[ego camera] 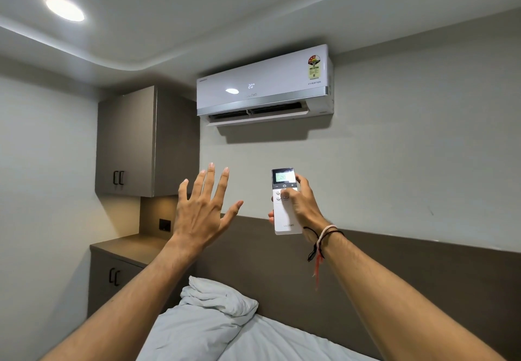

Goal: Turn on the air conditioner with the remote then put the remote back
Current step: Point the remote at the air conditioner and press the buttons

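A white air conditioner hangs high on the wall, its front lit with "20°" and its lower flap swung open. Below it, my right hand grips a slim white remote upright, thumb resting on the buttons under its small screen, which reads 20. My left hand is raised beside it, to the left, palm toward the wall with fingers spread and nothing in it.
A grey wall cabinet hangs at the left above a brown counter with lower doors. A dark padded headboard runs along the wall. A white pillow and sheet lie on the bed below my arms.
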Available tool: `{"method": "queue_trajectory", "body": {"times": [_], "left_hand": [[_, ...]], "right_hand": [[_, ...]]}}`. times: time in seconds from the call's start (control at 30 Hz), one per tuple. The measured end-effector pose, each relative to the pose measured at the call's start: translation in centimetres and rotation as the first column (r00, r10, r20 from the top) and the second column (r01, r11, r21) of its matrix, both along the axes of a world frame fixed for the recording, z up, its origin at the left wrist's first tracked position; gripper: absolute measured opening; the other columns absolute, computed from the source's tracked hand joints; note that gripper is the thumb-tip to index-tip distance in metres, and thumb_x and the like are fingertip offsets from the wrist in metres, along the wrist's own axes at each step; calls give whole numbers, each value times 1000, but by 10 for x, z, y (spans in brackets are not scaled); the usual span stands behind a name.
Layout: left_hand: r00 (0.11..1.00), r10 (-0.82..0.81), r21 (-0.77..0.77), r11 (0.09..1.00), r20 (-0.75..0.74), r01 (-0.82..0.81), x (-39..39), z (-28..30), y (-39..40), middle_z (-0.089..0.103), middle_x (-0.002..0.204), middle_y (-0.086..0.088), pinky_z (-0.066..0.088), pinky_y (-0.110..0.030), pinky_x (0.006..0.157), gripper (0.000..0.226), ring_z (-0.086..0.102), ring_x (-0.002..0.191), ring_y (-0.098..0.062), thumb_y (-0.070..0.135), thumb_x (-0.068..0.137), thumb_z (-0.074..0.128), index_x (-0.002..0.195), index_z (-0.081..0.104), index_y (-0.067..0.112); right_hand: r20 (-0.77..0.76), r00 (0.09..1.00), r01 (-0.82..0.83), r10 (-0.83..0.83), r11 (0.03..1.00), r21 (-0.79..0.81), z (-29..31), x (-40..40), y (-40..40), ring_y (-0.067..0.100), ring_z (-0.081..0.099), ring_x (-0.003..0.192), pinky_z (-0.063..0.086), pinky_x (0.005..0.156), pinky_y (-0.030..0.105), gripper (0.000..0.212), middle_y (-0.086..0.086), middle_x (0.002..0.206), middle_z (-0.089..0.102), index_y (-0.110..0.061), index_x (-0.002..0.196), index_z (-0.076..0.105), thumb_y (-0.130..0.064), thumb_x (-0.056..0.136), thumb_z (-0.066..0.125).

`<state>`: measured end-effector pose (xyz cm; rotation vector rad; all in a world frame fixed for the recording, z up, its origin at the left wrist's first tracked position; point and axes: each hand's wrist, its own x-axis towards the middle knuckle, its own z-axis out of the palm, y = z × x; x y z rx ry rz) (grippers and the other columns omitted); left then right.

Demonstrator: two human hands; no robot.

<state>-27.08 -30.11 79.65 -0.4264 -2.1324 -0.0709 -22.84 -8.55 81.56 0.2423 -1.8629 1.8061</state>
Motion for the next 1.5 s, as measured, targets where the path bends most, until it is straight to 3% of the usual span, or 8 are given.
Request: {"method": "queue_trajectory", "body": {"times": [0.17, 0.27, 0.53, 0.77, 1.33, 1.5], "left_hand": [[1000, 7, -6, 1000, 9, -7, 2, -3, 0, 34, 163, -20, 37, -65, 113, 87, 42, 146, -38, 72, 92, 11, 159, 29, 19], [1000, 5, -9, 1000, 17, -5, 2, -4, 0, 34, 163, -20, 37, -65, 113, 88, 42, 146, -39, 73, 92, 9, 159, 30, 19], [1000, 0, -7, 1000, 16, 0, 3, -3, 0, 35, 163, -20, 37, -67, 113, 86, 43, 145, -40, 71, 92, 15, 158, 32, 19], [1000, 5, -11, 1000, 31, -4, 3, -3, 0, 33, 164, -20, 36, -67, 114, 88, 41, 146, -39, 72, 91, 13, 159, 30, 20], [999, 20, -18, 1000, 48, -19, 4, -2, -2, 32, 165, -20, 35, -66, 114, 94, 40, 147, -38, 75, 90, -2, 160, 28, 20], [998, 12, -18, 1000, 55, -11, 3, -3, -3, 34, 163, -20, 36, -67, 113, 90, 42, 146, -39, 74, 91, 8, 159, 30, 20]], "right_hand": [[56, 998, -35, 40, 995, -90, -3, 1, 1, 32, 69, 52, 60, 49, 39, 37, 27, 105, 65, -6, 136, 38, -23, 104, 45], [106, 993, -36, 48, 993, -114, -4, 0, 0, 32, 67, 48, 60, 49, 38, 39, 21, 92, 69, 4, 125, 47, -29, 107, 38], [137, 990, -17, 33, 993, -115, 0, -1, -4, 34, 65, 43, 56, 44, 35, 14, 24, 78, 71, -8, 98, 45, -18, 100, 35], [128, 991, -16, 30, 994, -111, 1, -7, -5, 35, 66, 47, 58, 48, 38, 17, 25, 80, 72, -6, 102, 46, -20, 99, 37], [121, 992, -1, 18, 991, -132, 1, -4, -5, 34, 65, 42, 55, 41, 34, 19, 27, 79, 70, -2, 106, 49, -15, 99, 36], [111, 994, -3, 17, 992, -130, 0, 0, -5, 31, 66, 42, 54, 39, 33, 29, 27, 80, 69, 2, 117, 49, -17, 101, 36]]}}
